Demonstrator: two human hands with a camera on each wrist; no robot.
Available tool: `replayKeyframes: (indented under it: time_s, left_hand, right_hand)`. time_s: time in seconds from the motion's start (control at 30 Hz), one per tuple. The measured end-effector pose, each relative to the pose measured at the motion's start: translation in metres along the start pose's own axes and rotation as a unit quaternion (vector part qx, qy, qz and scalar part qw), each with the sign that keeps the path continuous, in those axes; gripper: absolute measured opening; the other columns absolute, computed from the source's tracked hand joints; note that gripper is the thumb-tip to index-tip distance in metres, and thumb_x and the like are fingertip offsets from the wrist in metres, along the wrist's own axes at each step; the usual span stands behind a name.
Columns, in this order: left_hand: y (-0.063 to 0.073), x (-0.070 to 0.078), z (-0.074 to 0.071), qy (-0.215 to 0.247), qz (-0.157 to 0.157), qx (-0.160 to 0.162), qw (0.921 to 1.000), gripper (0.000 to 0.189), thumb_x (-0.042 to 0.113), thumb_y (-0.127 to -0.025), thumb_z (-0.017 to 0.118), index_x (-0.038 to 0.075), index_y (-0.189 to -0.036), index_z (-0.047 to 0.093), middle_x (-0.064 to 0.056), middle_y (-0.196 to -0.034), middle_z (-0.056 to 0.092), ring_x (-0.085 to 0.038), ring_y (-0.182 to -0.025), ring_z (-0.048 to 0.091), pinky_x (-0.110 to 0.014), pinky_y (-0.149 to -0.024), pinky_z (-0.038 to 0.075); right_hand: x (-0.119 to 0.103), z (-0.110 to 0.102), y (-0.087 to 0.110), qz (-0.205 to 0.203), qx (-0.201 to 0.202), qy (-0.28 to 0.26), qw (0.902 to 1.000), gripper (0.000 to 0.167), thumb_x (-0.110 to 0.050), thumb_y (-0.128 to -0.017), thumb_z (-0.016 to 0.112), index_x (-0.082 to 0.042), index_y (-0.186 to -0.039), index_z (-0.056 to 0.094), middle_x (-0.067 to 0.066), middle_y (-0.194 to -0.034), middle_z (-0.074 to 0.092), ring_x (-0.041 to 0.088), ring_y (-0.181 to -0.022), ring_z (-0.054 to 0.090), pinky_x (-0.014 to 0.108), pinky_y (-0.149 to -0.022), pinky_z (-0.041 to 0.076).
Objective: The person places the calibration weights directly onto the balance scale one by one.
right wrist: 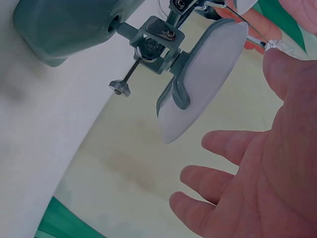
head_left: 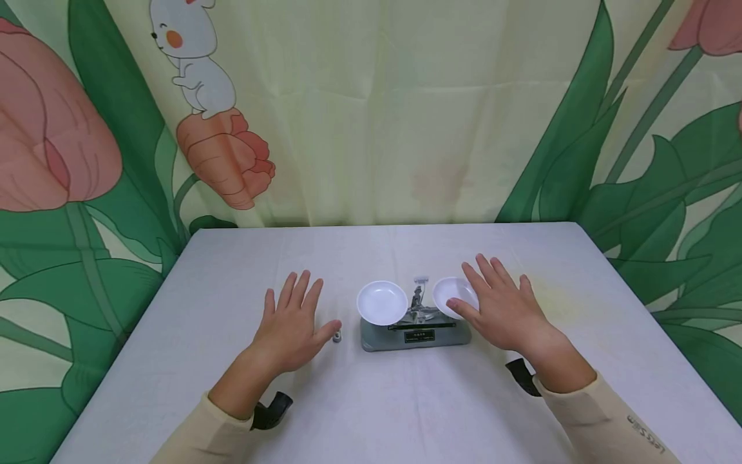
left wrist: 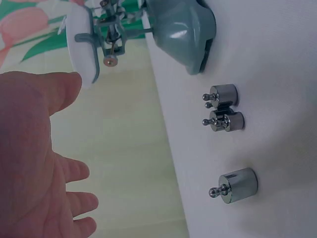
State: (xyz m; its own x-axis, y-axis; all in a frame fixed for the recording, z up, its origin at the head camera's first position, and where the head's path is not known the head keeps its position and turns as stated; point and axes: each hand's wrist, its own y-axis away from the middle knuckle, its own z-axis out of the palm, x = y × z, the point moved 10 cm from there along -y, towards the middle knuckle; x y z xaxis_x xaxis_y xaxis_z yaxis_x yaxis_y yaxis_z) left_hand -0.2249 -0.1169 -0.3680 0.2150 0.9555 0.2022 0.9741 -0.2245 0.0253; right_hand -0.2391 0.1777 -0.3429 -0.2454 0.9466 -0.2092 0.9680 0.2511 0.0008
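A grey-green balance scale [head_left: 415,336] with two white pans stands near the middle of the table. My left hand [head_left: 292,332] hovers left of it, fingers spread and nothing in them. Beneath that hand, several metal weights with knobs stand on the table; the left wrist view shows a large weight [left wrist: 238,185] apart from a cluster of smaller weights [left wrist: 226,121]. In the head view the hand hides most of them. My right hand [head_left: 507,312], fingers also spread, overlaps the right pan [head_left: 449,293] in the head view. The left pan [head_left: 382,303] is bare.
A white cloth covers the table [head_left: 406,406]. Behind it hangs a curtain [head_left: 371,116] printed with tulips, leaves and a rabbit on a carrot. In the right wrist view, an adjusting nut [right wrist: 120,88] sticks out from the scale's beam.
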Motion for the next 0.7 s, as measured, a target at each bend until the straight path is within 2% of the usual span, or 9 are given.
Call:
replayKeyframes:
  time_s: [0.2, 0.33, 0.4, 0.53, 0.7]
  left_hand:
    - [-0.001, 0.001, 0.002, 0.014, 0.013, 0.000, 0.9998, 0.080, 0.050, -0.097, 0.058, 0.002, -0.155, 0.031, -0.023, -0.162, 0.018, -0.043, -0.149, 0.012, -0.068, -0.114, 0.010]
    - [-0.002, 0.001, 0.001, 0.038, 0.027, 0.007, 0.9989, 0.076, 0.044, -0.097, 0.062, 0.002, -0.153, 0.034, -0.023, -0.160, 0.025, -0.043, -0.147, 0.019, -0.068, -0.113, 0.015]
    - [-0.002, 0.000, 0.000, 0.059, 0.037, 0.017, 0.9974, 0.074, 0.040, -0.095, 0.067, 0.002, -0.151, 0.038, -0.022, -0.158, 0.030, -0.042, -0.145, 0.025, -0.066, -0.113, 0.020]
    - [-0.002, -0.004, 0.004, 0.121, 0.044, 0.016, 0.9916, 0.072, 0.031, -0.090, 0.077, 0.003, -0.147, 0.045, -0.018, -0.153, 0.041, -0.037, -0.141, 0.037, -0.056, -0.111, 0.034]
    - [0.000, -0.009, 0.012, 0.166, 0.038, 0.009, 0.9853, 0.064, 0.024, -0.085, 0.082, 0.003, -0.139, 0.055, -0.012, -0.143, 0.052, -0.032, -0.134, 0.046, -0.048, -0.107, 0.041]
  right_hand:
    - [0.001, 0.000, 0.000, 0.002, -0.001, -0.006, 1.0000, 0.078, -0.052, -0.099, 0.054, -0.001, -0.154, 0.032, 0.027, -0.161, 0.017, 0.049, -0.147, 0.011, 0.078, -0.106, 0.008]
    - [0.007, -0.003, -0.001, 0.000, 0.006, -0.032, 0.9995, 0.081, -0.054, -0.099, 0.053, 0.001, -0.154, 0.031, 0.028, -0.160, 0.020, 0.049, -0.146, 0.015, 0.078, -0.106, 0.012]
    - [0.011, -0.005, 0.000, -0.004, 0.016, -0.054, 0.9984, 0.082, -0.054, -0.099, 0.053, 0.003, -0.153, 0.031, 0.029, -0.159, 0.021, 0.049, -0.145, 0.018, 0.075, -0.107, 0.016]
    - [0.018, -0.007, 0.003, -0.008, 0.027, -0.100, 0.9946, 0.083, -0.051, -0.100, 0.055, 0.006, -0.153, 0.028, 0.028, -0.159, 0.023, 0.048, -0.144, 0.023, 0.069, -0.109, 0.024]
    - [0.024, -0.005, 0.006, -0.003, 0.031, -0.159, 0.9868, 0.084, -0.046, -0.098, 0.060, 0.006, -0.154, 0.025, 0.028, -0.158, 0.024, 0.049, -0.143, 0.024, 0.067, -0.110, 0.025]
